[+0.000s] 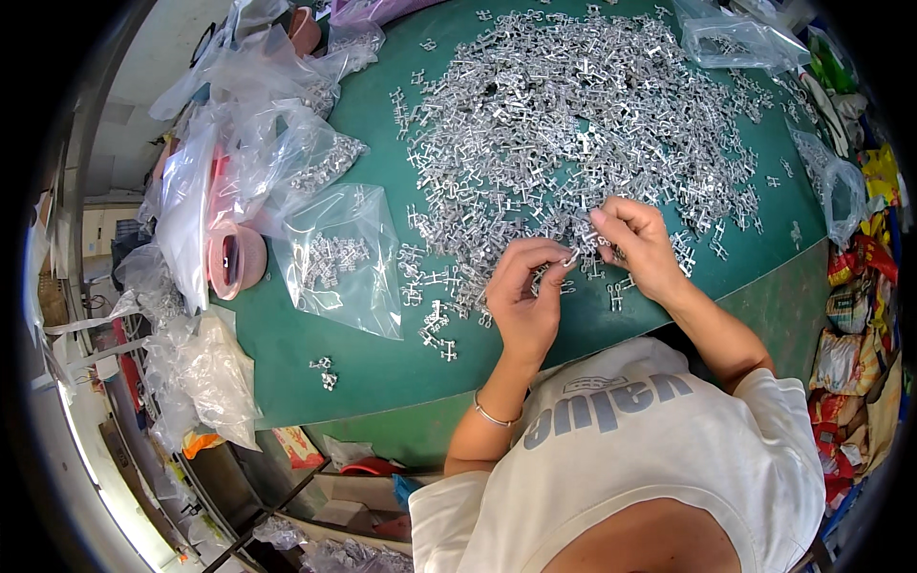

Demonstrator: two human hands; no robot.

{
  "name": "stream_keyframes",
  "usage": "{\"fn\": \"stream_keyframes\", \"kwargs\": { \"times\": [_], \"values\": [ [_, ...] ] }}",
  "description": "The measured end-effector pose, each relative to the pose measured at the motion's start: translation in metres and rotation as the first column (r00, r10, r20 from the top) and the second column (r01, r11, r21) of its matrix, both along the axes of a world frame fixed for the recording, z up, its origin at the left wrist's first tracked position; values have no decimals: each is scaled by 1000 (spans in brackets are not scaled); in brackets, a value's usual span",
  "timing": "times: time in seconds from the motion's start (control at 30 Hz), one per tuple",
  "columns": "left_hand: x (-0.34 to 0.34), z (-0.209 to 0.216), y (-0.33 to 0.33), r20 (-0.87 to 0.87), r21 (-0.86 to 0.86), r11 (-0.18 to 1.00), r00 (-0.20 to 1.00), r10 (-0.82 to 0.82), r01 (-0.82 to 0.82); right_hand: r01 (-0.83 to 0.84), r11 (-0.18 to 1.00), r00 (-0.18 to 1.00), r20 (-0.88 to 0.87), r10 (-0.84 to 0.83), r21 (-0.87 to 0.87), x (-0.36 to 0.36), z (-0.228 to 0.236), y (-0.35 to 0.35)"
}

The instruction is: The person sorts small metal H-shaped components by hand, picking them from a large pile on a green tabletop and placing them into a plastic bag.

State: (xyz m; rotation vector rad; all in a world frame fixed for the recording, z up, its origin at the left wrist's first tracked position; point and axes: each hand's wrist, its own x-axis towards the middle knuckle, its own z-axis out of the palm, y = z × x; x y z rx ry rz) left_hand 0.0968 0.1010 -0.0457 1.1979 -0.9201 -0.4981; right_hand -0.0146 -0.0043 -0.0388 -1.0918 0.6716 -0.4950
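Green worktop (287, 406) spreads right across the view, crowded bags down its left side and bright packages (844, 349) stacked off to the right. And look at that heap (583, 115), a great silvery sprawl of small metal pieces filling the middle, its near fringe right up against the person's fingers, an arrangement that presumably spares any long reach!

Left grip (527, 298) now: thumb and fingertips pinched together on a small silvery piece (571, 259), held just above the near edge of the heap. So fine a hold probably suits something this tiny. Right grip (632, 246) is close beside it, thumb and fingers curled in over metal pieces; whether it is clasping one or merely touching the pile, I cannot tell. The two hands face each other with a narrow gap between, likely so both can work on the same small spot.

Over to the left, a clear bag (371, 310) lies flat with metal pieces inside, near a pink round container (250, 260). Closer to the front edge, a little cluster (325, 372) sits well apart from the heap, perhaps set aside to avoid mixing.
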Motion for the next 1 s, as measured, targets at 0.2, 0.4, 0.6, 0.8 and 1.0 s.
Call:
{"fn": "stream_keyframes", "kwargs": {
  "times": [0.2, 0.4, 0.6, 0.8, 1.0],
  "values": [
    [11, 10, -8, 384, 89, 984, 917, 111, -157, -186, 797, 925, 377, -57, 575, -6, -3, -19],
    [35, -13, -5, 556, 244, 904, 815, 165, -350, 53, 871, 983, 126, -130, 489, -9, -5, -54],
    [42, -1, -17, 711, 270, 920, 703, 8, -284, -194, 434, 856, -368, -364, -880, 37, 9, -92],
    [61, -14, -104, 806, 320, 909, 580, -115, -266, -375, 294, 759, -473, -448, -879, 69, -16, -111],
    [64, -26, -118, 815, 402, 880, 537, -218, -253, -294, 457, 795, -480, -370, -839, 41, -3, -109]
  ]
}}
